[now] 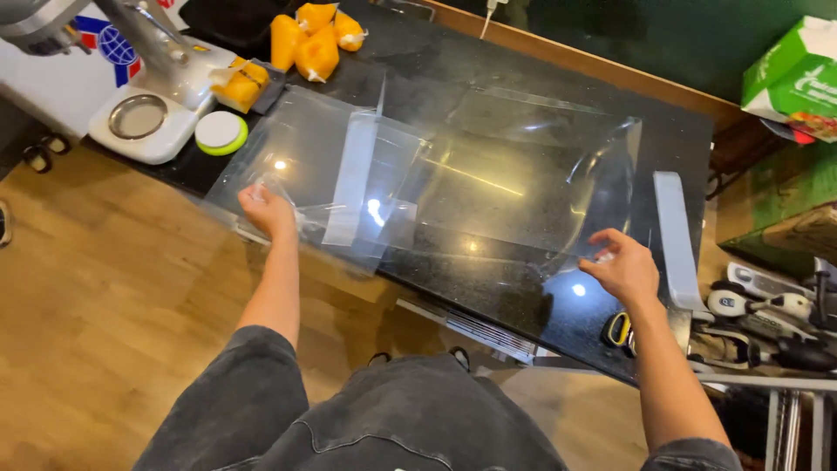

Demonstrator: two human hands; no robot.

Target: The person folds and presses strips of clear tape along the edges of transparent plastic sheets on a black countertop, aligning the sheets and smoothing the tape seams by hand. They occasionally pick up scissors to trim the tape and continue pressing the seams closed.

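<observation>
Presently on the black desk: one large clear plastic sheet, spread flat across the middle, its near left part overlapping the desk's front edge. Left hand: fingers closed in a pinch on the sheet's near left corner, which is crumpled there. Right hand: fingers loosely spread, tips touching the sheet's near right edge; whether they grip it cannot be told. Far left: orange filled bags in a cluster, a round white lid with green rim, a white machine base with a metal dish. Right side: a green and white box. Below: wooden floor.
</observation>
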